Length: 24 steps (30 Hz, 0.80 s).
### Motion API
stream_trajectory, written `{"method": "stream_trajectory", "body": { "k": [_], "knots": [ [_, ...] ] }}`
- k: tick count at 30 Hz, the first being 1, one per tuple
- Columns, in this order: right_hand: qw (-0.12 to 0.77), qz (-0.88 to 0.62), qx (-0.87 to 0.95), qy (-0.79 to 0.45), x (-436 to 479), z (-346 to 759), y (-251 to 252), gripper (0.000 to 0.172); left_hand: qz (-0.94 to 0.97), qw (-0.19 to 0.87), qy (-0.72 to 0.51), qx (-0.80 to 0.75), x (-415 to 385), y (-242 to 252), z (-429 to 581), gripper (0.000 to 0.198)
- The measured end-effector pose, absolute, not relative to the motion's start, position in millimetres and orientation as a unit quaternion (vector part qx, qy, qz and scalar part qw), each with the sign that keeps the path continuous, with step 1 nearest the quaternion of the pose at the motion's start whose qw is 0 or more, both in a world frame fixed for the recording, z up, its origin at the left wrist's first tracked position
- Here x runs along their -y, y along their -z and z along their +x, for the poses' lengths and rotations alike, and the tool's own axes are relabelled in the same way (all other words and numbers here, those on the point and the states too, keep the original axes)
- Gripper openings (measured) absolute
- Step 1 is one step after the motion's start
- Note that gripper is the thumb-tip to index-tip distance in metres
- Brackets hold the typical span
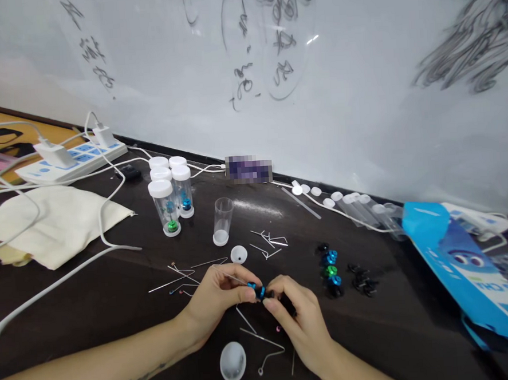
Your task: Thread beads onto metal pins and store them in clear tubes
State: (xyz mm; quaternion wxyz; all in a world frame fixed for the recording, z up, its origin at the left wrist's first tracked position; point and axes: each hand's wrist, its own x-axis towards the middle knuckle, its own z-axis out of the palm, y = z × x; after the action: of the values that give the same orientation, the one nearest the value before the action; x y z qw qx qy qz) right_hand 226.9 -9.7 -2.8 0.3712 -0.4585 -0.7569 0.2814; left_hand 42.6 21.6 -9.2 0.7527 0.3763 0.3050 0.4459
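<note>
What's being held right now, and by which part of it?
A small blue-and-black part: left hand at its blue end, right hand at its black end. Exact finger contact is partly hidden.

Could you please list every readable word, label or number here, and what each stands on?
"CH", then an unclear letter: blue packet.
Other print on that packet: too small to read.
Whiteboard: handwritten characters, too loose to read.
Left forearm: dark marks, too blurred to read.

Left hand (225, 288) and right hand (296, 308): both pinching small blue-and-black part (262, 292). Capped clear tubes (164, 210), upright, left. Open clear tube (223, 219), upright. Bent metal wires (263, 339), scattered near hands. Blue packet (445, 258), right. Whiteboard (166, 92), behind.
</note>
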Motion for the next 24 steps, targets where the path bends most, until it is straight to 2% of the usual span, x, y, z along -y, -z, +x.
{"method": "stream_trajectory", "body": {
  "k": [2, 7, 12, 17, 20, 24],
  "knots": [
    [0.398, -0.441, 0.755, -0.276, 9.5, 225.8, 4.1, 0.008, 0.373, 0.751, -0.45, -0.308, -22.0, 9.9, 42.8, 0.012],
    [0.405, -0.433, 0.759, -0.269, 9.6, 225.5, 4.4, 0.007, 0.37, 0.751, -0.448, -0.313, -22.2, 10.1, 43.1, 0.012],
    [0.357, -0.459, 0.764, -0.28, 10.0, 227.5, 2.1, 0.026, 0.384, 0.752, -0.44, -0.307, -20.9, 10.4, 42.2, 0.011],
    [0.343, -0.455, 0.77, -0.286, 10.0, 228.1, 2.2, 0.033, 0.386, 0.751, -0.44, -0.305, -21.3, 10.6, 42.3, 0.011],
    [0.351, -0.458, 0.765, -0.285, 10.5, 227.2, 1.5, 0.027, 0.382, 0.754, -0.44, -0.304, -21.7, 8.0, 42.8, 0.011],
    [0.391, -0.441, 0.764, -0.264, 11.7, 225.6, 0.9, 0.004, 0.37, 0.762, -0.431, -0.309, -21.2, 3.3, 42.4, 0.011]
  ]
}}
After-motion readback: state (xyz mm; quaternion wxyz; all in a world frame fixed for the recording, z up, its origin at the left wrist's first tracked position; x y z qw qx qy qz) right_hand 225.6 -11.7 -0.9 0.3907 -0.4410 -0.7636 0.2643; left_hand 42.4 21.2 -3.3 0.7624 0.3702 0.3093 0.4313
